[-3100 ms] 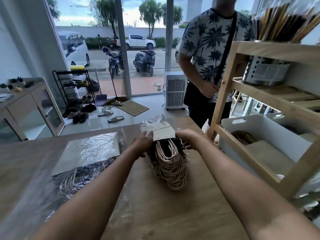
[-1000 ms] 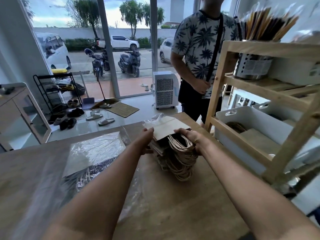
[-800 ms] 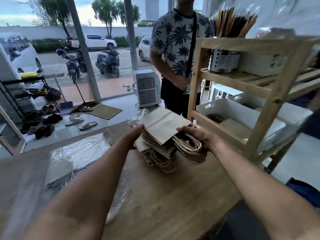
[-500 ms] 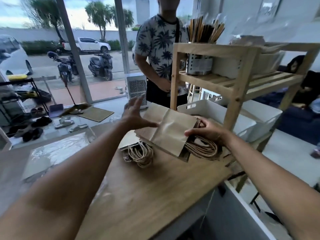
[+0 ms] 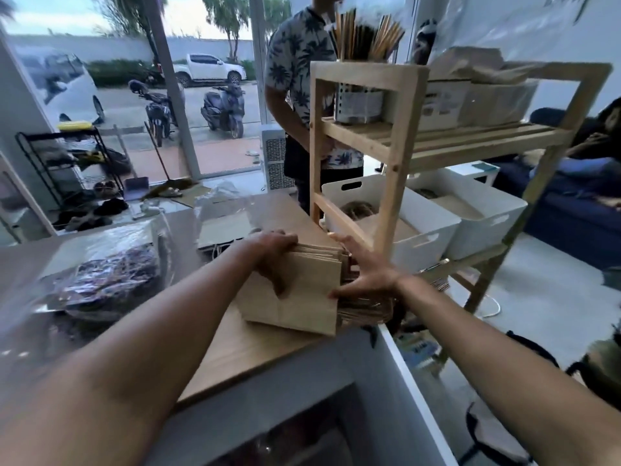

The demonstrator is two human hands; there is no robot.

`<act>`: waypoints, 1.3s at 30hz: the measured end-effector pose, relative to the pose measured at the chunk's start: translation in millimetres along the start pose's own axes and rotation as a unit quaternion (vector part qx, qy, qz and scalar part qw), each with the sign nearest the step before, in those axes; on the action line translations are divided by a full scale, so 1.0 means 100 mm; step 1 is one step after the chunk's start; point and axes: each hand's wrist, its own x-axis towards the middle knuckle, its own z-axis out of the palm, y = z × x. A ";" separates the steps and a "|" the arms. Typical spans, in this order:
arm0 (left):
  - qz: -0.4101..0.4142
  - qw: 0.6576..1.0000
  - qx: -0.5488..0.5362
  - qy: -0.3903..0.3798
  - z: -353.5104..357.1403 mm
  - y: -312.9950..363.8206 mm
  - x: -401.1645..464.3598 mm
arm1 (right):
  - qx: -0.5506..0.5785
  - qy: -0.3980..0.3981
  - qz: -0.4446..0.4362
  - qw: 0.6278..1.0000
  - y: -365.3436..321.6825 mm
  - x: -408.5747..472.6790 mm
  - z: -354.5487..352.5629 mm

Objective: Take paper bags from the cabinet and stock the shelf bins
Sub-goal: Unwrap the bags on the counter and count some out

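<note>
Hands: my left hand [image 5: 275, 250] and right hand [image 5: 366, 274] clamp the paper-bag stack [image 5: 295, 297] on the wooden counter [image 5: 255, 351], beside the shelf [image 5: 393, 156].

Both hands [image 5: 322, 267] gripping paper bag stack [image 5: 295, 290], counter edge [image 5: 268, 358], shelf [image 5: 396, 156] nearby

1. Person in palm-print shirt [image 5: 299, 62], standing behind the wooden rack.
2. Perforated metal holder [image 5: 359, 104] filled with upright sticks, top tier.
3. Two scooters [image 5: 223, 107] parked outside the glass.
4. White pickup [image 5: 210, 68] and a van [image 5: 60, 89], outdoors.
5. Black shoe rack [image 5: 67, 163], by the window.
6. White air unit [image 5: 274, 159], on the floor.
7. Broom [image 5: 161, 156] leaning at the glass door.
</note>
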 end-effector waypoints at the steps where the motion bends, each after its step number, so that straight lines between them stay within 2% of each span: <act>1: -0.004 1.000 -0.002 0.011 0.03 0.01 -0.02 | -0.006 -0.003 0.007 1.000 0.02 -0.01 0.03; 5: -0.002 0.999 -0.008 0.034 0.12 0.04 -0.09 | 0.001 -0.010 0.069 0.998 0.07 -0.01 0.07; 8: -0.001 1.000 -0.014 0.021 0.12 0.03 -0.14 | 0.003 -0.010 0.104 0.995 0.05 0.03 0.06; 12: -0.005 1.000 -0.010 -0.025 0.13 -0.05 -0.22 | 0.117 -0.009 0.143 0.983 -0.10 0.08 0.14; 14: 0.005 1.000 -0.012 -0.010 0.18 -0.11 -0.25 | 0.216 0.044 0.166 0.961 -0.25 0.10 0.23; 16: 0.019 0.999 -0.009 0.026 0.24 -0.13 -0.27 | 0.318 0.116 0.177 0.924 -0.39 0.14 0.37; 19: 0.023 0.998 -0.019 0.063 0.30 -0.17 -0.26 | 0.362 0.200 0.174 0.894 -0.51 0.23 0.55; 21: 0.023 0.997 -0.021 0.074 0.32 -0.21 -0.25 | 0.393 0.223 0.154 0.879 -0.54 0.27 0.58; 24: 0.018 0.994 -0.014 0.104 0.30 -0.28 -0.24 | 0.439 0.230 0.134 0.858 -0.54 0.31 0.51; 26: 0.012 0.993 -0.002 0.117 0.30 -0.33 -0.24 | 0.432 0.230 0.137 0.861 -0.51 0.36 0.47; 30: -0.003 0.998 -0.030 0.050 0.36 -0.36 -0.23 | 0.418 0.178 0.156 0.877 -0.49 0.44 0.58; 34: -0.025 0.997 0.001 0.077 0.37 -0.29 -0.18 | 0.416 0.158 0.155 0.882 -0.60 0.55 0.70; 36: -0.031 0.995 0.005 0.093 0.34 -0.32 -0.18 | 0.434 0.154 0.162 0.873 -0.63 0.57 0.72; 39: -0.012 0.997 -0.020 0.074 0.27 -0.39 -0.19 | 0.461 0.150 0.182 0.855 -0.63 0.58 0.66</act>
